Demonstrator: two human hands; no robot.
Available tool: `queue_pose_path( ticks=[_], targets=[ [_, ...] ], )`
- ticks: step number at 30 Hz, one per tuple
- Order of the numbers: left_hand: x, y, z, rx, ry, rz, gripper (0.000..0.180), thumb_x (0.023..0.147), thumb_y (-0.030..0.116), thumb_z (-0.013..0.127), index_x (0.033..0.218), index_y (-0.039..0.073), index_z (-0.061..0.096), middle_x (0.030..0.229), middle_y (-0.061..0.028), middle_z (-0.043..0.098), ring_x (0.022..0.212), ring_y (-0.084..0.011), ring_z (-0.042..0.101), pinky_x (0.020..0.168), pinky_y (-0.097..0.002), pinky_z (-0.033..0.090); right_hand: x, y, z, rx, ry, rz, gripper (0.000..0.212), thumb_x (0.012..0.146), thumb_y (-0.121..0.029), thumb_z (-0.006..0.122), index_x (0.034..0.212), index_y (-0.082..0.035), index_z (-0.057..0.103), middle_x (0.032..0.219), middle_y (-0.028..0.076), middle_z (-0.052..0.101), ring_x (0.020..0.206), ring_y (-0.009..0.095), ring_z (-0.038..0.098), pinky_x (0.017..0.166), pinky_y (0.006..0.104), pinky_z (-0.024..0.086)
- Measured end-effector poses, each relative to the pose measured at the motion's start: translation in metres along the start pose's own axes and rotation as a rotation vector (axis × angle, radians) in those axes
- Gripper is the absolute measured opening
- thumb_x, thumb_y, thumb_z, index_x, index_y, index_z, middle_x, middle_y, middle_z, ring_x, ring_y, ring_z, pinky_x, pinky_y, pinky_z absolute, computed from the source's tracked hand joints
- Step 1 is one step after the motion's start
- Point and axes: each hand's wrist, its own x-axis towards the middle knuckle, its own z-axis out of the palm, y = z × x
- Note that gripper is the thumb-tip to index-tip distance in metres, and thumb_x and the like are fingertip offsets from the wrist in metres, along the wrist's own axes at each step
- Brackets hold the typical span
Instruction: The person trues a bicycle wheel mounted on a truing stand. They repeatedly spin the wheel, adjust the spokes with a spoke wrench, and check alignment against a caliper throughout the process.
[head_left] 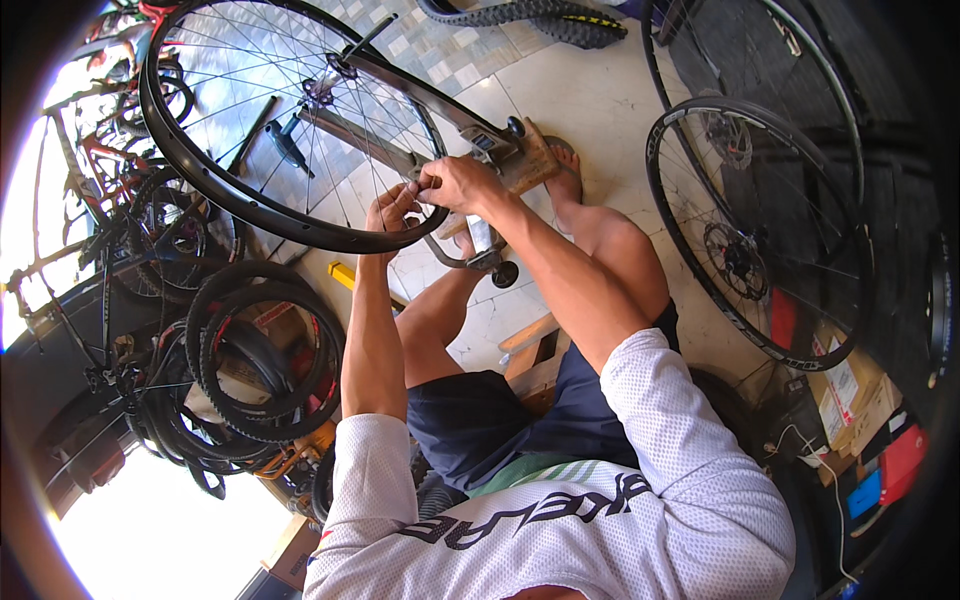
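A spoked bicycle wheel (196,172) with a black rim stands in a metal truing stand (437,103). My left hand (392,211) is closed at the near right part of the rim, beside the spokes. My right hand (462,187) meets it from the right, thumb and fingers pinched together by the rim. What lies between the fingertips of either hand is too small to make out. A clamp-like arm of the stand with a black knob (506,273) sits just below my right hand.
A blue pistol-shaped tool (288,147) lies beyond the wheel. Several tyres (262,352) hang at the left near bicycles. On the right lean other wheels (655,190), above a cardboard box (852,400). A loose tyre (560,20) rests at the far side.
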Motion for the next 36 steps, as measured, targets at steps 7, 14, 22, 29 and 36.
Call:
queue_pose_path(
  ticks=[7, 14, 22, 29, 36],
  targets=[
    [0.013, -0.002, 0.009, 0.262, 0.293, 0.132, 0.038, 0.09, 0.033, 0.074, 0.07, 0.007, 0.056, 0.064, 0.0012, 0.052, 0.053, -0.0058, 0.045, 0.045, -0.0244, 0.032, 0.01, 0.01, 0.01, 0.044, 0.066, 0.029, 0.028, 0.081, -0.032, 0.068, 0.101, -0.013, 0.074, 0.095, 0.016, 0.073, 0.092, 0.035, 0.07, 0.083, 0.043, 0.055],
    [0.006, 0.007, 0.031, 0.383, 0.455, 0.244, 0.04, 0.088, 0.033, 0.077, 0.066, 0.007, 0.056, 0.058, 0.002, 0.049, 0.048, -0.0055, 0.04, 0.043, -0.0255, 0.03, 0.02, 0.027, 0.024, 0.157, 0.099, -0.007, 0.028, 0.084, -0.032, 0.067, 0.101, -0.011, 0.074, 0.097, 0.018, 0.073, 0.094, 0.037, 0.069, 0.083, 0.0437, 0.054],
    [-0.002, 0.012, 0.026, 0.074, 0.398, 0.234, 0.025, 0.091, 0.028, 0.075, 0.092, 0.004, 0.067, 0.07, 0.0026, 0.053, 0.057, -0.0047, 0.046, 0.048, -0.0214, 0.034, 0.021, 0.033, 0.006, 0.073, 0.213, 0.164, 0.027, 0.084, -0.032, 0.069, 0.099, -0.009, 0.073, 0.096, 0.016, 0.073, 0.094, 0.035, 0.069, 0.082, 0.0438, 0.055],
    [-0.014, 0.019, 0.027, 0.005, 0.362, 0.249, 0.022, 0.095, 0.025, 0.07, 0.098, 0.004, 0.067, 0.084, 0.0008, 0.061, 0.063, -0.0052, 0.049, 0.05, -0.0207, 0.038, 0.015, 0.034, 0.01, 0.089, 0.098, 0.192, 0.032, 0.08, -0.036, 0.071, 0.097, -0.009, 0.074, 0.095, 0.015, 0.074, 0.091, 0.034, 0.07, 0.08, 0.0418, 0.055],
    [-0.013, 0.018, 0.022, -0.132, 0.358, 0.19, 0.042, 0.099, 0.042, 0.062, 0.106, 0.001, 0.068, 0.094, -0.0023, 0.064, 0.068, -0.007, 0.053, 0.052, -0.0198, 0.041, 0.012, 0.024, 0.01, 0.123, 0.088, 0.079, 0.032, 0.077, -0.036, 0.072, 0.092, -0.008, 0.075, 0.089, 0.016, 0.074, 0.086, 0.034, 0.071, 0.079, 0.0409, 0.056]
  ],
)
